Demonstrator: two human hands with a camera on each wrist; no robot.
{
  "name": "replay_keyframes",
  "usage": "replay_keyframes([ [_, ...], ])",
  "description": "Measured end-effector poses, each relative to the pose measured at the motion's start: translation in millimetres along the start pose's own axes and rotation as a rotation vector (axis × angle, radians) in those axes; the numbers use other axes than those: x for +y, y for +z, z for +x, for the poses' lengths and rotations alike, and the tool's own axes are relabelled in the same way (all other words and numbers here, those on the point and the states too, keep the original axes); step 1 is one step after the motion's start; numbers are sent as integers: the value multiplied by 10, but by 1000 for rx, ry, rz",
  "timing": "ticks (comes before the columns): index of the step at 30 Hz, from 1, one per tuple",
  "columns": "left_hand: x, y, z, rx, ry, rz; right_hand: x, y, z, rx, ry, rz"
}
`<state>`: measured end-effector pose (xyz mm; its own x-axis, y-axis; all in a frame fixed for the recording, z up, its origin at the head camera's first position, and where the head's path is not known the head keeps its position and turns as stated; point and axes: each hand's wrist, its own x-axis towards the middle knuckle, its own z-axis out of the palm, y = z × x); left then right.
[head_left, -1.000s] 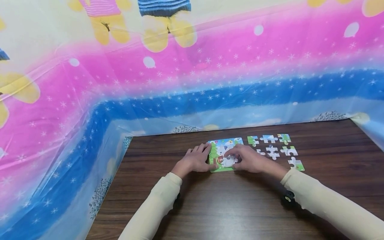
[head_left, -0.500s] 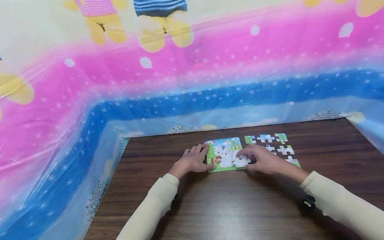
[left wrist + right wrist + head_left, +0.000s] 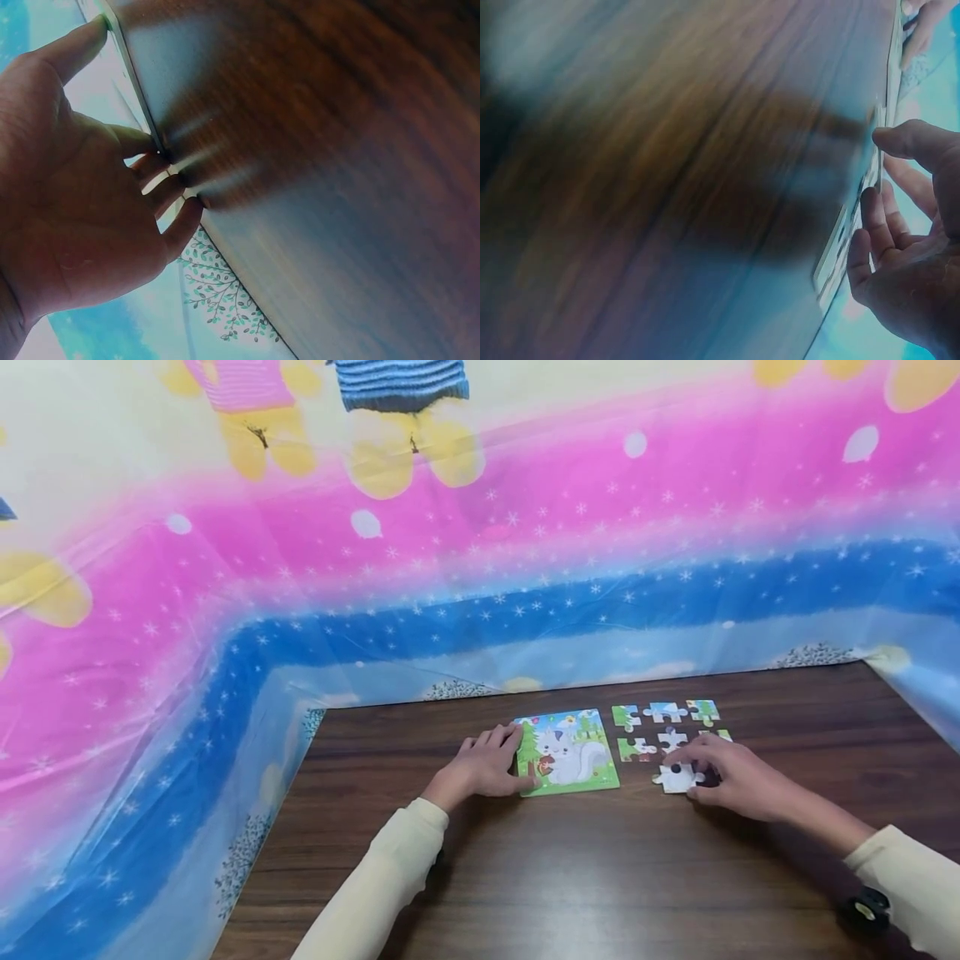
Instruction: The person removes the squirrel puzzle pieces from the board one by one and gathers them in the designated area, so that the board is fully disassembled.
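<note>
A picture puzzle board [image 3: 573, 747] showing a white bushy-tailed animal and green trees lies flat on the table. My left hand [image 3: 480, 767] rests at its left side, thumb at the near corner and fingertips at the far one. In the left wrist view, that hand's fingers [image 3: 184, 229] reach down to the tabletop beside the board's edge. To the right of the board, a mostly white jigsaw piece [image 3: 677, 780] is pinched between thumb and fingers of my right hand [image 3: 742, 783], low over the table at the near end of the loose pieces.
Loose jigsaw pieces [image 3: 665, 712] lie in rows right of the board, some partly hidden by the right hand. The dark wooden table [image 3: 555, 877] stretches toward me. A patterned cloth [image 3: 480, 643] hangs along its back and left edges.
My right hand has carried the white piece from over the board rightward to the loose pieces, uncovering the animal's tail. The left hand has stayed at the board's left side.
</note>
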<state>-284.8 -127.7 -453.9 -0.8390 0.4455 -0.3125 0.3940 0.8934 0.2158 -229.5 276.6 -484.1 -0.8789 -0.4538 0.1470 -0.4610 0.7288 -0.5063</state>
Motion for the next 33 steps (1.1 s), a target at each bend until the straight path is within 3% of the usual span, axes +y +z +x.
replay_keyframes([
  [10,22,1,-59,8,4,6,50,-49,-77,-48,34,-37],
  [17,18,-31,-41,-13,-17,15,-6,-31,10,-21,16,-78],
  [25,-67,-46,26,-54,-9,8,-293,91,279,-9,-61,-116],
  [33,-39,-104,-66,-55,14,-22,-703,337,599,-48,-76,-67],
])
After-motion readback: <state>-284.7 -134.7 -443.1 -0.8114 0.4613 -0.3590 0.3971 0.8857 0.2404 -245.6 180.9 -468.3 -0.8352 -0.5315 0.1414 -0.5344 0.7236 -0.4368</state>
